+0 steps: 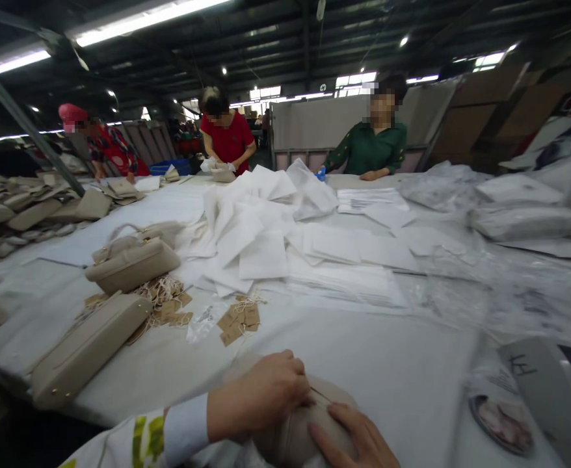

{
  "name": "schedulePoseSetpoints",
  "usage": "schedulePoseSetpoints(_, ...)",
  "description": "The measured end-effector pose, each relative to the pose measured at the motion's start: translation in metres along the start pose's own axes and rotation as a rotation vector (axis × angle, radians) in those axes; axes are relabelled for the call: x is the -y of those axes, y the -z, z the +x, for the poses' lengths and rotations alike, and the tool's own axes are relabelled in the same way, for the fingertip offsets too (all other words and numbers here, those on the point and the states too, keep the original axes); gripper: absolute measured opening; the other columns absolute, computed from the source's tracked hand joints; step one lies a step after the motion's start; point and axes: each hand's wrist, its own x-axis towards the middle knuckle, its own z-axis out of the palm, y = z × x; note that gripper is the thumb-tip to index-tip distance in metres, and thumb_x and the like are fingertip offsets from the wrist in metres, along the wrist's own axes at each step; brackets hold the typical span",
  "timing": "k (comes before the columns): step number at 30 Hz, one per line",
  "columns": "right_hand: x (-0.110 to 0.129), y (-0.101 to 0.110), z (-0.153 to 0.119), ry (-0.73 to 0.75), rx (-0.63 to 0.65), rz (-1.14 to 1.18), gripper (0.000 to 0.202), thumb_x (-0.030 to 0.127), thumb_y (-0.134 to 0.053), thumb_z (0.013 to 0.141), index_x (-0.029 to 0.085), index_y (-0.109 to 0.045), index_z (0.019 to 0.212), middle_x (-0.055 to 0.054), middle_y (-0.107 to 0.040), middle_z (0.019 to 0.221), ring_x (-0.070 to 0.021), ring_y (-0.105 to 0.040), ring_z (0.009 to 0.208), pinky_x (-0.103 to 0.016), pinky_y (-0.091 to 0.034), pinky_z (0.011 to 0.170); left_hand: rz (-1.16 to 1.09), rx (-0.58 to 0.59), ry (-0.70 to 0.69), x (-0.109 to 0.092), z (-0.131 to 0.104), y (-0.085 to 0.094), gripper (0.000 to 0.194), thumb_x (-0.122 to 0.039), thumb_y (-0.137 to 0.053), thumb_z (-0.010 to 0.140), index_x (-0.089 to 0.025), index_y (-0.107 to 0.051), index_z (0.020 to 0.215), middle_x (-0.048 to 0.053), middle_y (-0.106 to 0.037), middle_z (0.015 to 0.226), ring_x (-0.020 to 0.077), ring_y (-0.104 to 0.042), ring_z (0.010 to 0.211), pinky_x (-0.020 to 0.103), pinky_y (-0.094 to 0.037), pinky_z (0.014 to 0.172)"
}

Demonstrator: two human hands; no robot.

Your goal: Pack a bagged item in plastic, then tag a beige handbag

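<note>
A beige handbag (295, 432) lies at the table's near edge, right under the camera. My left hand (261, 393) is closed over its top, fingers curled on the seam. My right hand (356, 439) presses flat against its right side. Two more beige handbags lie to the left: one flat (88, 351), one with a handle (134, 260) farther back. Small brown paper tags with strings (239, 322) are scattered between them, a larger heap (166, 302) beside the handled bag.
White dust bags (266, 240) are piled mid-table and clear plastic bags (461, 292) spread to the right on the white table cover (387, 370). Three people work at the far side; the one in red (227, 140) handles a bag. More beige bags (36, 208) are stacked far left.
</note>
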Motion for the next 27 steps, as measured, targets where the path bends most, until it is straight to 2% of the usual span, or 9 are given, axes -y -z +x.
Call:
schedulePoseSetpoints(3,-0.002,-0.004,0.004,-0.009,-0.008,0.024,0.046,0.044,-0.057,0.086,0.028,-0.059,0.13,-0.015,-0.063,0.114,-0.0264,-0.064,0.102,-0.036,-0.058,0.08,-0.103,-0.04,0.159,0.008,0.003,-0.001,0.022,-0.033,-0.059,0.091,-0.018,-0.069,0.079,0.004,-0.067,0.078,0.017,-0.057,0.073,0.027,-0.037,0.066)
schedulePoseSetpoints(6,-0.003,0.0,0.014,-0.052,-0.046,0.057,0.048,0.025,-0.061,0.076,0.025,-0.063,0.125,-0.015,-0.061,0.114,-0.0265,-0.062,0.105,-0.037,-0.058,0.082,-0.174,-0.085,0.317,0.025,0.012,-0.004,0.03,-0.045,-0.069,0.082,-0.016,-0.066,0.077,0.001,-0.062,0.077,0.0155,-0.053,0.071,0.026,-0.033,0.061)
schedulePoseSetpoints(10,-0.007,0.007,0.026,-0.128,-0.019,0.095,0.046,0.018,-0.058,0.077,0.022,-0.064,0.122,-0.015,-0.062,0.116,-0.0256,-0.062,0.107,-0.036,-0.058,0.084,-0.302,0.007,0.431,0.047,0.031,-0.007,0.044,-0.057,-0.069,0.075,-0.017,-0.057,0.061,-0.005,-0.048,0.056,0.0124,-0.046,0.057,0.025,-0.027,0.051)
schedulePoseSetpoints(12,-0.01,0.008,0.028,-0.16,0.003,0.114,0.045,0.017,-0.057,0.079,0.023,-0.063,0.123,-0.014,-0.063,0.116,-0.0244,-0.063,0.105,-0.034,-0.058,0.083,-0.366,0.094,0.442,0.055,0.038,-0.002,0.047,-0.058,-0.065,0.077,-0.018,-0.053,0.055,-0.007,-0.039,0.047,0.0109,-0.04,0.05,0.026,-0.024,0.048)
schedulePoseSetpoints(14,-0.014,0.006,0.028,-0.153,-0.02,0.126,0.045,0.019,-0.056,0.079,0.024,-0.063,0.124,-0.013,-0.064,0.115,-0.0241,-0.064,0.103,-0.034,-0.058,0.081,-0.432,0.194,0.409,0.061,0.039,0.008,0.048,-0.057,-0.059,0.08,-0.018,-0.055,0.054,-0.006,-0.039,0.046,0.0103,-0.038,0.048,0.026,-0.026,0.048)
schedulePoseSetpoints(18,-0.018,0.0,0.024,-0.109,-0.056,0.124,0.045,0.018,-0.057,0.077,0.023,-0.064,0.121,-0.014,-0.064,0.112,-0.025,-0.065,0.101,-0.035,-0.059,0.079,-0.579,0.327,0.265,0.069,0.025,0.03,0.027,-0.045,-0.063,0.079,-0.019,-0.069,0.079,-0.002,-0.062,0.07,0.0135,-0.054,0.064,0.024,-0.041,0.059)
schedulePoseSetpoints(21,-0.018,-0.001,0.025,-0.139,-0.069,0.146,0.045,0.017,-0.056,0.077,0.024,-0.064,0.122,-0.014,-0.064,0.112,-0.0251,-0.065,0.1,-0.035,-0.059,0.078,-0.627,0.28,0.231,0.073,0.013,0.033,0.022,-0.034,-0.069,0.073,-0.02,-0.069,0.09,0.0,-0.065,0.083,0.0155,-0.058,0.077,0.024,-0.044,0.069)
schedulePoseSetpoints(24,-0.019,0.003,0.028,-0.155,-0.01,0.153,0.046,0.016,-0.057,0.076,0.024,-0.064,0.121,-0.013,-0.065,0.113,-0.0251,-0.066,0.101,-0.035,-0.059,0.079,-0.639,0.222,0.262,0.077,0.012,0.026,0.023,-0.036,-0.07,0.073,-0.019,-0.067,0.087,-0.002,-0.061,0.075,0.014,-0.055,0.069,0.023,-0.042,0.062)
schedulePoseSetpoints(27,-0.023,0.003,0.033,-0.144,-0.023,0.137,0.045,0.014,-0.058,0.075,0.022,-0.064,0.119,-0.013,-0.065,0.11,-0.0243,-0.067,0.099,-0.034,-0.06,0.077,-0.624,0.174,0.282,0.079,0.018,0.016,0.022,-0.039,-0.069,0.074,-0.018,-0.065,0.081,-0.004,-0.056,0.065,0.0122,-0.05,0.061,0.022,-0.036,0.055)
